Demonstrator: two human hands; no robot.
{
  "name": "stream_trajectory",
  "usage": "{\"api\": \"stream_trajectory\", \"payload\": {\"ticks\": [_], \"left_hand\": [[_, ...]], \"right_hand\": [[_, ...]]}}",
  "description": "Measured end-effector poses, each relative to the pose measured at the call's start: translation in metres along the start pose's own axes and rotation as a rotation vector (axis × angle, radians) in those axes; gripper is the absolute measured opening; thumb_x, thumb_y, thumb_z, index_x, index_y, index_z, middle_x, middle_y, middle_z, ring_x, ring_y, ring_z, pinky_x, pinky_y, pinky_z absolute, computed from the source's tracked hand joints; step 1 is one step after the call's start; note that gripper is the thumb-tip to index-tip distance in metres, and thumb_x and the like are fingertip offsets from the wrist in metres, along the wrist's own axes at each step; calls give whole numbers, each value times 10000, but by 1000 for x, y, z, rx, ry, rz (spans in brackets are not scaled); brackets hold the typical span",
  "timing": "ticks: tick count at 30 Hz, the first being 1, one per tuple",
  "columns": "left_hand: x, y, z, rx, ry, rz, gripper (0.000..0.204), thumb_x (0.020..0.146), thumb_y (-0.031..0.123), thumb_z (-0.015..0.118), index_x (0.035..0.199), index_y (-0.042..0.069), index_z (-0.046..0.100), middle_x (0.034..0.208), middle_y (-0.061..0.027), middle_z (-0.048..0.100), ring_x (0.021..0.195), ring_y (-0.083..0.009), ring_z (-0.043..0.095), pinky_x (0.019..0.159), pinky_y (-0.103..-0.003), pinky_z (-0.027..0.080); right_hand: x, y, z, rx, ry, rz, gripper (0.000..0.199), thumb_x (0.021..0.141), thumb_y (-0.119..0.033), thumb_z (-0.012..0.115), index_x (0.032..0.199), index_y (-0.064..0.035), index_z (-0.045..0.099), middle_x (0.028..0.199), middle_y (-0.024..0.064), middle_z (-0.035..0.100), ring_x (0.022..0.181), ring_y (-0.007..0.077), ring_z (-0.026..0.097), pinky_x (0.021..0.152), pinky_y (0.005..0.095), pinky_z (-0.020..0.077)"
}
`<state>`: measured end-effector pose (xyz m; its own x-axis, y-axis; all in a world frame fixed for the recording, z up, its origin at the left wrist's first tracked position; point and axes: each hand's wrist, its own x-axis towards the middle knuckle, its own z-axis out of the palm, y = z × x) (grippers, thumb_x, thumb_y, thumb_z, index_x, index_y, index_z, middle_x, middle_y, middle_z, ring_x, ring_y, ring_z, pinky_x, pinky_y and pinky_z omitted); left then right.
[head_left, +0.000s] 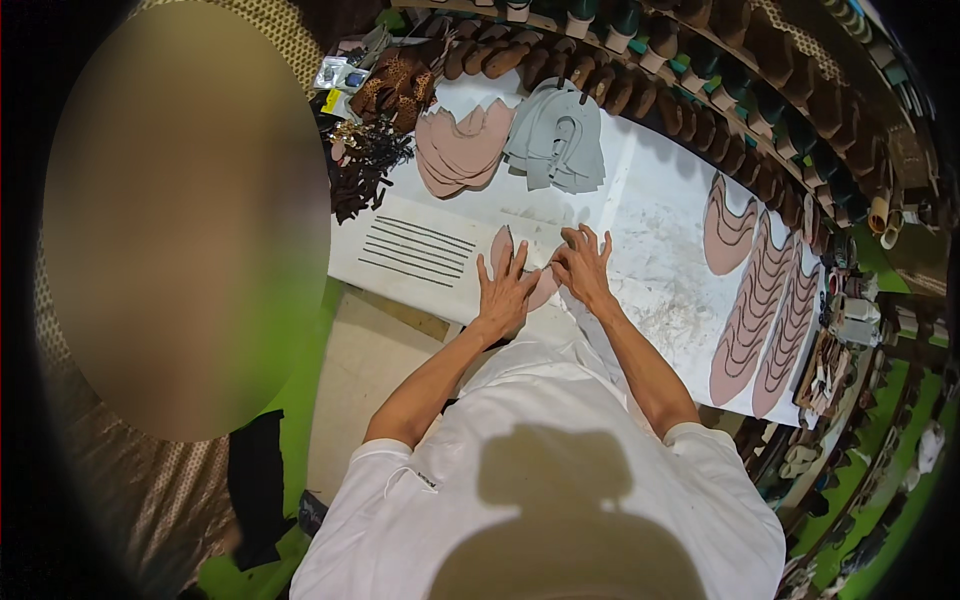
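A pink U-shaped shoe upper piece [543,290] lies on the white table's near edge, in front of my body. My left hand [506,293] rests on its left arm with the fingers spread and pressing down. At the piece's right arm my right hand [585,266] is closed, thumb and forefinger pinching the edge, where a thin dark line shows. Part of the piece is hidden under my hands. Left of my left hand, several thin dark strips [420,244] lie in parallel rows.
Pink upper pieces with dark edges [745,320] overlap in rows at the right. Stacks of pink pieces [463,150] and grey pieces [560,140] lie at the back, beside a dark heap of scraps [365,170]. Racks of shoe lasts [690,115] curve behind the white table [650,240].
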<state>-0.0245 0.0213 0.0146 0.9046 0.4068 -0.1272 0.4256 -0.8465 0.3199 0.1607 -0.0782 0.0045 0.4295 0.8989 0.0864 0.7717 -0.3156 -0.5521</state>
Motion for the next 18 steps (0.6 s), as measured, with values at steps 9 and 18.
{"api": "stream_trajectory", "payload": {"ticks": [9, 18], "left_hand": [[1, 0, 1, -61, 60, 7, 361, 954, 145, 635, 1298, 234, 702, 1748, -103, 182, 1594, -397, 147, 1150, -797, 88], [5, 0, 5, -72, 16, -9, 335, 982, 171, 613, 1297, 235, 704, 1737, -110, 206, 1594, -401, 145, 1152, -797, 80]], "right_hand": [[0, 2, 3, -6, -10, 5, 85, 805, -160, 769, 858, -98, 746, 1396, 91, 582, 1450, 392, 394, 1205, 717, 92], [5, 2, 3, -47, -39, -23, 88, 852, -196, 775, 898, -120, 763, 1387, 67, 567, 1459, 362, 383, 1200, 714, 89]]}}
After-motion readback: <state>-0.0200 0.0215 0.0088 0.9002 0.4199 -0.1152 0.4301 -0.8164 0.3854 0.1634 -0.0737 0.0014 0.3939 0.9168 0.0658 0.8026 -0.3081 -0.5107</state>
